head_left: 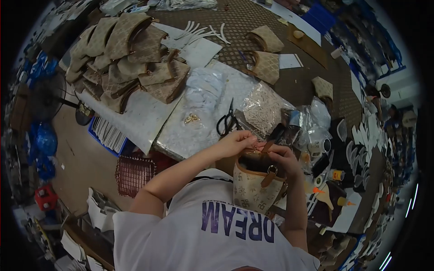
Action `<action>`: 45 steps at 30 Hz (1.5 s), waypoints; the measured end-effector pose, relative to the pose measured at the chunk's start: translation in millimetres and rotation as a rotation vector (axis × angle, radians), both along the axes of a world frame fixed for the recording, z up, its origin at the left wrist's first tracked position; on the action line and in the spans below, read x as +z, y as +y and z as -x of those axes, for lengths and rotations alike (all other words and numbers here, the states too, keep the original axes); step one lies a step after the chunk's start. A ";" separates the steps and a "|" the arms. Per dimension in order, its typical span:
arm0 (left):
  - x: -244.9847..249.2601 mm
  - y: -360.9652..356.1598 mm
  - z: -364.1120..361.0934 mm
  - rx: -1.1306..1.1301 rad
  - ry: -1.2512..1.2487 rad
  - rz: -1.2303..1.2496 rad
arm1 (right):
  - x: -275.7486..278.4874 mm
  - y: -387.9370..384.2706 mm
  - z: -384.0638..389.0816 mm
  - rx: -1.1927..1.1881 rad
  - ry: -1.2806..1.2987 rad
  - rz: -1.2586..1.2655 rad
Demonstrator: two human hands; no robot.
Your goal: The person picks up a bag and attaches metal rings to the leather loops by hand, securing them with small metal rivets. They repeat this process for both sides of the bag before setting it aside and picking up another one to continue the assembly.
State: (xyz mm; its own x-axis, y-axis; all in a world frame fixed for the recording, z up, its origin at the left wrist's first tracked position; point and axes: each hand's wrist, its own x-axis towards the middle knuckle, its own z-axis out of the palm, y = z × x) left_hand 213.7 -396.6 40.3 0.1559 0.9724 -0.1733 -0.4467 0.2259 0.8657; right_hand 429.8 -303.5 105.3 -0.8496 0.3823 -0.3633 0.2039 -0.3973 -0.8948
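Patterned handbag (254, 187) at person's front, mouth up, interior too dark to read. Left hand (240, 142) over its rim, fingers pressed together, anything pinched too small to tell. Right hand (285, 159) at same rim, fingers pinching brown strap (267, 146). Clear plastic bag (286, 105) on worktop (181, 135) holds pale small pieces (263, 106); scissors (229, 119) beside. Blue crate (103, 144), lower left, filled with white sheets (109, 134).
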 end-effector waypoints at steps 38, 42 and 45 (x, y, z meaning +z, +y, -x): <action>81.2 42.1 7.2 -0.032 0.613 -0.233 | -22.5 -46.4 49.8 -0.668 -0.264 -1.172; 97.9 45.9 2.6 -0.088 0.904 -0.360 | -15.3 -49.8 48.5 -0.659 -0.293 -1.152; 96.4 48.3 -0.5 -0.162 1.001 -0.371 | -17.5 -51.0 48.4 -0.657 -0.256 -1.123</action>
